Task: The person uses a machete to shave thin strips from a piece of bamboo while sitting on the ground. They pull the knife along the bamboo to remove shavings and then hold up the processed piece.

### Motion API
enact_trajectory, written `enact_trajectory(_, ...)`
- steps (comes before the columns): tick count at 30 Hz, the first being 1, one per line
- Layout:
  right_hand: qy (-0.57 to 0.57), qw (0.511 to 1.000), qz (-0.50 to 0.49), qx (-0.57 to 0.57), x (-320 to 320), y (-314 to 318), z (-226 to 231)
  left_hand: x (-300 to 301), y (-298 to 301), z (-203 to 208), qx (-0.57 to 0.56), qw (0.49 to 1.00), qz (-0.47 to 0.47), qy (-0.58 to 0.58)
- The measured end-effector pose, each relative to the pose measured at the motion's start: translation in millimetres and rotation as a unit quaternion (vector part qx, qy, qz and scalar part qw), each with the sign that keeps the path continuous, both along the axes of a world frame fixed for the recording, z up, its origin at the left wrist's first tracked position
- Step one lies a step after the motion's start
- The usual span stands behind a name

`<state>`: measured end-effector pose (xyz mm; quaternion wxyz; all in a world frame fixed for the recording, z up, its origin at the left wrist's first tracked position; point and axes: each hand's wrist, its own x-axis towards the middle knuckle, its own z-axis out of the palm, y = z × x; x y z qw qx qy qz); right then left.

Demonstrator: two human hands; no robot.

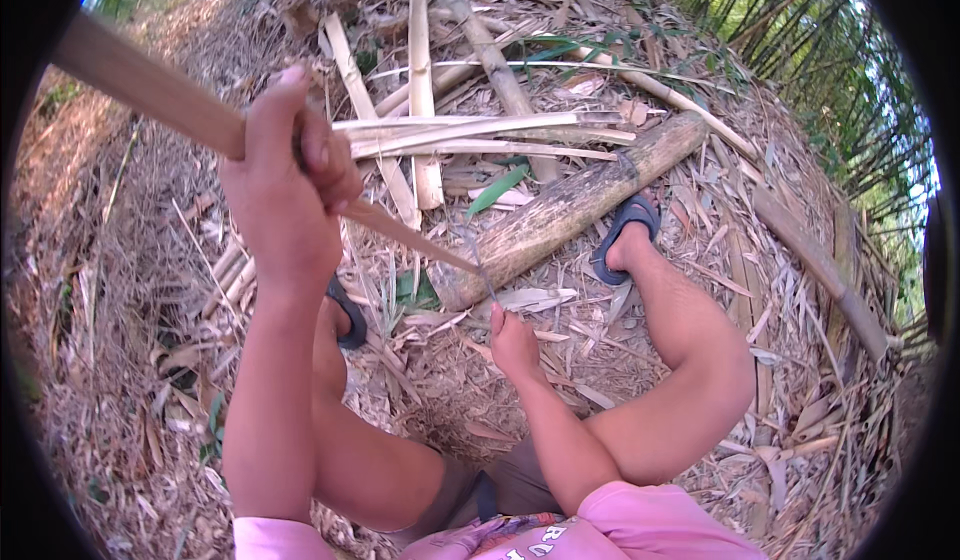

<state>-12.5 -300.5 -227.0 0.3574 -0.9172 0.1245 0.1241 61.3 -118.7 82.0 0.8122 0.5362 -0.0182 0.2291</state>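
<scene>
My left hand [285, 175] is wrapped round a long bamboo strip [150, 85], raised in front of me on the left. The strip slants from the upper left down through the fist to the thick bamboo log [570, 215] between my feet. Low in the middle, my right hand [515, 342] is closed on the handle of a knife. Its thin blade [484, 274] points up and meets the strip's lower end, just over the log's near end. Fingers cover most of the handle.
Several split bamboo strips [470, 138] lie across the log's far side, with more pieces [420, 90] beyond. A bamboo pole [820, 270] rests at the right. Dry leaves and shavings cover the ground. My sandalled feet flank the log; bamboo stems [830, 70] stand at the upper right.
</scene>
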Motion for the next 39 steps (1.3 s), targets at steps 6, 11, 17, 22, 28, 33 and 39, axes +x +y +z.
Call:
enact_trajectory(6, -0.010, 1.000, 0.011, 0.012, -2, 5, 3, -7, 0, -1, -0.009, 1.000, 0.009, 0.010)
enact_trajectory(11, 0.037, 0.999, 0.013, 0.006, 4, -5, -11, -2, 2, 2, -0.009, 0.999, 0.031, 0.010)
enact_trajectory(17, 0.032, 0.999, 0.035, 0.021, 11, 2, 4, 2, 12, 1, -0.010, 0.998, 0.058, 0.018)
enact_trajectory(22, 0.053, 0.999, -0.002, 0.013, 9, -10, -10, -4, 17, 1, -0.002, 0.998, 0.055, 0.039)
enact_trajectory(28, 0.035, 0.996, -0.044, 0.062, -1, -3, -34, -8, 14, -1, -0.003, 0.991, 0.125, 0.044)
enact_trajectory(33, 0.037, 0.990, -0.012, 0.133, -9, 21, 0, -23, 20, -4, -0.063, 0.994, 0.084, -0.018)
enact_trajectory(39, -0.012, 0.977, -0.022, 0.210, -23, 23, 70, -17, 12, -13, -0.062, 0.997, 0.023, -0.041)
